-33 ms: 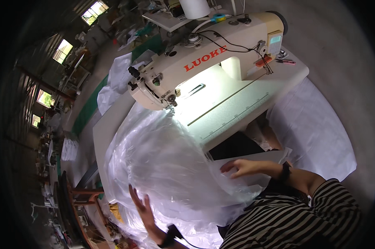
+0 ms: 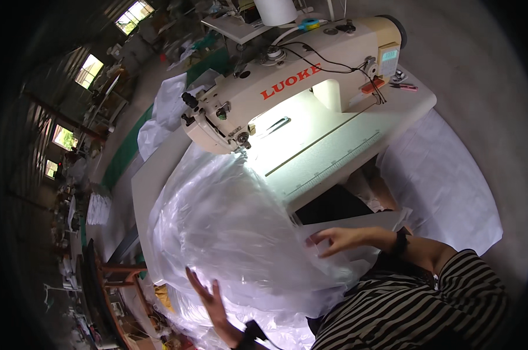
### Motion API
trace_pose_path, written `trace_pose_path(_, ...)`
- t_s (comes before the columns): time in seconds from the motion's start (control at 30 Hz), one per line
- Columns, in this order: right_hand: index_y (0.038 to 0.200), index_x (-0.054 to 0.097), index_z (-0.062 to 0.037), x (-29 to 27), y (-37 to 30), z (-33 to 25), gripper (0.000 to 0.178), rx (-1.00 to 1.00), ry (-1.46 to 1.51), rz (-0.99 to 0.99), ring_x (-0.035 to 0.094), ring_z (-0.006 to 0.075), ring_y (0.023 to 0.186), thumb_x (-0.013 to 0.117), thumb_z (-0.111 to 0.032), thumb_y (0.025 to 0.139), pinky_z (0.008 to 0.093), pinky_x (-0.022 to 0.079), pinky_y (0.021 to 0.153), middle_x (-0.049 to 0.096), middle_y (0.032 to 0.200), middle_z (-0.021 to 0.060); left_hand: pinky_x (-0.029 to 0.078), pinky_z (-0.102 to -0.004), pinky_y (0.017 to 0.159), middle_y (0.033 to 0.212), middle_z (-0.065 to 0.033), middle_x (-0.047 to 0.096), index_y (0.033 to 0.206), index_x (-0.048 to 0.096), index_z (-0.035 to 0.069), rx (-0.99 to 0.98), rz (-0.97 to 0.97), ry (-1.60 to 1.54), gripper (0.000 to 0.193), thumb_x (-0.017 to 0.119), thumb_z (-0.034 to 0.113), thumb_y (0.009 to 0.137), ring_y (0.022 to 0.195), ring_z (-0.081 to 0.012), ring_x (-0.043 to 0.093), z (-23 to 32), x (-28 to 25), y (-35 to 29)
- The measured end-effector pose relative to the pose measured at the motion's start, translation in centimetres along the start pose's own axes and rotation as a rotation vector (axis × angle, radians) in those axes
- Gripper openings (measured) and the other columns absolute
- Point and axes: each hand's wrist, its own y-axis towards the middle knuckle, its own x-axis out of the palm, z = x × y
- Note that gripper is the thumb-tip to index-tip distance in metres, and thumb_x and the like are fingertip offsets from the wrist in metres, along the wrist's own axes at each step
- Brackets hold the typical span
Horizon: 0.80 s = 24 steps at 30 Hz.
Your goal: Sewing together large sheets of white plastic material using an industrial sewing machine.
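A large crumpled sheet of clear, whitish plastic film [image 2: 234, 233] spreads over the left of the sewing table and down across my lap. Its far end runs under the head of a cream sewing machine [image 2: 293, 84], near the needle. My left hand [image 2: 212, 303] lies against the film at its near left, fingers stretched and apart. At the film's right side is my right hand [image 2: 340, 239], thumb and fingers curved but apart. Its fingertips touch the film, and some film seems to cover them. I see no firm grip in either hand.
Tweezers [image 2: 278, 124] lie on the lit machine bed [image 2: 328, 151]. A pink-and-black tool [image 2: 404, 87] is by the machine's right end. More white sheeting [image 2: 439, 175] hangs at the right. A reddish wooden frame [image 2: 121, 274] stands at the left, and a thread cone [image 2: 274, 10] behind.
My left hand has shifted a little to the right and downward along the film. My right hand has moved slightly left, its fingertips now further onto the film. The machine stays put.
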Motion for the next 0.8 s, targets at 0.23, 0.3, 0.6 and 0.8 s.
trace_pose_path(0.23, 0.112, 0.059, -0.0008, 5.1, 1.3, -4.3, 0.043, 0.270, -0.028, -0.179, 0.059, 0.0202, 0.099, 0.068, -0.036, 0.090, 0.0343, 0.048, 0.088, 0.064, 0.109, 0.0099, 0.052, -0.0395, 0.085, 0.106, -0.0222, 0.068, 0.117, 0.059, -0.010, -0.374, 0.143, 0.273, 0.046, 0.073, 0.018, 0.084, 0.094, -0.0300, 0.067, -8.2, 4.4, -5.7)
trace_pose_path(0.3, 0.111, 0.065, -0.0005, 5.3, 0.3, -4.0, 0.029, 0.222, 0.073, -0.050, 0.062, 0.0179, 0.087, 0.068, -0.023, 0.091, 0.0339, 0.051, 0.082, 0.069, 0.100, 0.0078, 0.056, -0.0370, 0.072, 0.095, -0.0188, 0.070, 0.107, 0.063, -0.009, -0.349, 0.312, 0.267, 0.029, 0.066, 0.014, 0.089, 0.076, -0.0253, 0.069, -10.3, 3.4, -5.9)
trace_pose_path(0.6, 0.137, 0.049, -0.0009, 3.7, -2.7, -3.6, 0.060, 0.349, 0.180, 0.042, 0.059, 0.0172, 0.105, 0.065, -0.039, 0.093, 0.0315, 0.046, 0.093, 0.063, 0.118, 0.0125, 0.054, -0.0357, 0.084, 0.112, -0.0152, 0.063, 0.117, 0.058, -0.003, -0.203, 0.456, 0.264, 0.027, 0.054, 0.001, 0.091, 0.098, -0.0260, 0.063, -12.3, -7.5, -5.5)
trace_pose_path(0.8, 0.131, 0.053, -0.0012, 4.7, 0.4, -5.3, 0.055, 0.235, -0.042, 0.272, 0.059, 0.0197, 0.097, 0.060, -0.042, 0.096, 0.0330, 0.047, 0.089, 0.063, 0.106, 0.0142, 0.016, -0.0457, 0.118, 0.157, -0.0176, 0.024, 0.151, 0.028, 0.006, -0.271, 0.281, -0.225, 0.076, 0.061, 0.005, 0.083, 0.146, -0.0328, 0.020, -10.4, -3.7, -7.4)
